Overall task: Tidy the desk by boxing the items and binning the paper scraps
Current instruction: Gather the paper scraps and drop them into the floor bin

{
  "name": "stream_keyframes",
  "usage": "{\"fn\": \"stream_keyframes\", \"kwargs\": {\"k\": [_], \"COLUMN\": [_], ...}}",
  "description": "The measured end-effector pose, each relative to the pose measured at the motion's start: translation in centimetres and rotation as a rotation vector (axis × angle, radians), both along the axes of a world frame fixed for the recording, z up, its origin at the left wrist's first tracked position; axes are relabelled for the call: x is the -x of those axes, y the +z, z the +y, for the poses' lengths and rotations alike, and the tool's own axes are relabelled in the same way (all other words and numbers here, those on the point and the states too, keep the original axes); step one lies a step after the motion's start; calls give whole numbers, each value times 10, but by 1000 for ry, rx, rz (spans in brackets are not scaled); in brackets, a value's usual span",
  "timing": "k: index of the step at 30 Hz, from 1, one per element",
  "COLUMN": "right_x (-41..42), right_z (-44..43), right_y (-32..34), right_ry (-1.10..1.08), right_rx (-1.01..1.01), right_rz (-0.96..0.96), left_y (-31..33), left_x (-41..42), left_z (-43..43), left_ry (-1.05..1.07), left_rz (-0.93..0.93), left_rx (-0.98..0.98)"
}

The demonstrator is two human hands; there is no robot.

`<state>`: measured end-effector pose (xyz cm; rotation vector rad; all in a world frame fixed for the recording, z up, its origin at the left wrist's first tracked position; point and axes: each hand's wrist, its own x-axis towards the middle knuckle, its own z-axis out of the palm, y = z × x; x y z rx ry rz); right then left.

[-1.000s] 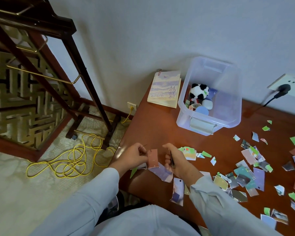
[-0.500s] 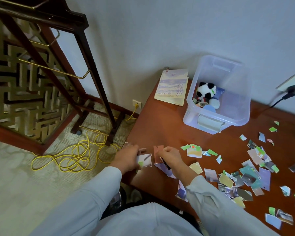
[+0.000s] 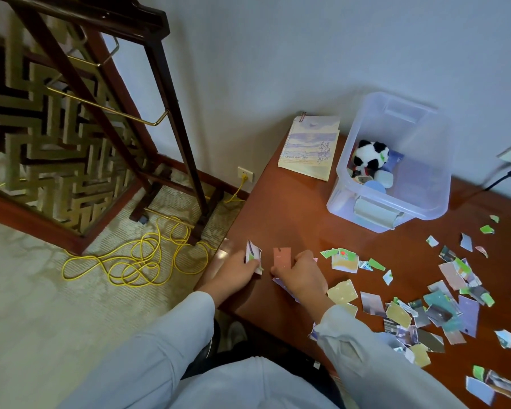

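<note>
Nearest, at the front edge of the reddish-brown wooden desk (image 3: 292,219): left hand (image 3: 233,274), fingers curled, pinching a small torn white-and-purple paper scrap with a green mark (image 3: 252,255). Just beside it: right hand (image 3: 300,276), fingers curled, pinching an upright salmon-pink rectangular paper scrap (image 3: 282,257), with a lilac paper scrap (image 3: 282,286) flat beneath the palm. Probable step: gathering scraps for the bin. Stack the pinched pieces into one hand before reaching again. Slide flat pieces to the desk edge instead of picking at each; expect thin paper on smooth wood to resist a fingertip lift. To the right and a little farther: many-coloured scatter of torn paper scraps (image 3: 443,314), widely spread, most of the binning not yet done. No bin in view; locate it before filling both hands. Farther back: clear plastic storage box with a grey latch (image 3: 422,214), open, holding a black-and-white panda plush (image 3: 369,153) and other small items. Just left of the box, near the wall: spiral-bound notebook with a pastel landscape cover (image 3: 310,147), not yet boxed. Keep scraps out of the box.
</note>
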<state>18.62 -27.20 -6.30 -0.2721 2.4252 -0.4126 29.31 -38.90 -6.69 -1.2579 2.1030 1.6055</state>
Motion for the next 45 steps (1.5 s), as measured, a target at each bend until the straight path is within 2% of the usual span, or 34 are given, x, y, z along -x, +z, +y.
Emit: {"fn": "stream_keyframes", "kwargs": {"k": [4,9,12,18,27,37,42,45], "right_x": [-2,-4,-4,-10,-37,-121,-168,-199], "right_z": [-5,-4,0,-15,-50,-89,-104,-112], "right_y": [-9,-6,-3,6,11,1,-24,-58], "right_ry": [28,47,54,12,194,498,365,340], "right_rx": [-19,13,98,411,515,310,126,8], "right_rz": [46,22,41,-133,-381,-572,-772,-827], "left_y": [4,4,3,7,15,0,-38,-72], "left_x": [4,6,9,14,-31,-128,-181,-205], "left_z": [5,10,12,10,1,14,25,28], "left_ry": [234,330,338,365,644,1096,1275,1347], "left_rz": [60,113,145,212,282,221,145,79], "left_rx": [-177,-286,-291,-276,-176,-102,-154,-183]}}
